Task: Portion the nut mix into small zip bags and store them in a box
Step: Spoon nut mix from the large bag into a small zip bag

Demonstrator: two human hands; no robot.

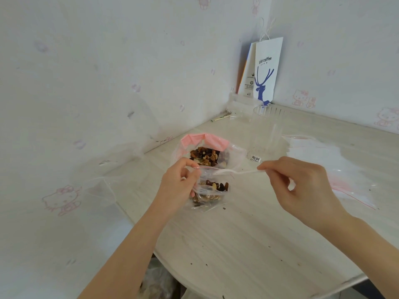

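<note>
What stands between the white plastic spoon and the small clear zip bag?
Nothing visible: the right hand pinches the white plastic spoon, its bowl at the mouth of the small clear zip bag, held by the left hand.

I log the left hand (180,183) as bare: slim fingers, smooth knuckles, and one short nail in sight with a small glint on it. Left forearm (129,244): bare along its whole visible length, slender, cut by the frame at 7 o'clock. Right hand (302,184): bare, with long slim fingers and a soft fold at the wrist. I cannot read its nails from my remote feed. Right forearm (364,247): bare likewise, cut by the frame at 4 o'clock, and it looks broader toward the edge of my wide lens. I record both wrists as bare.
</note>
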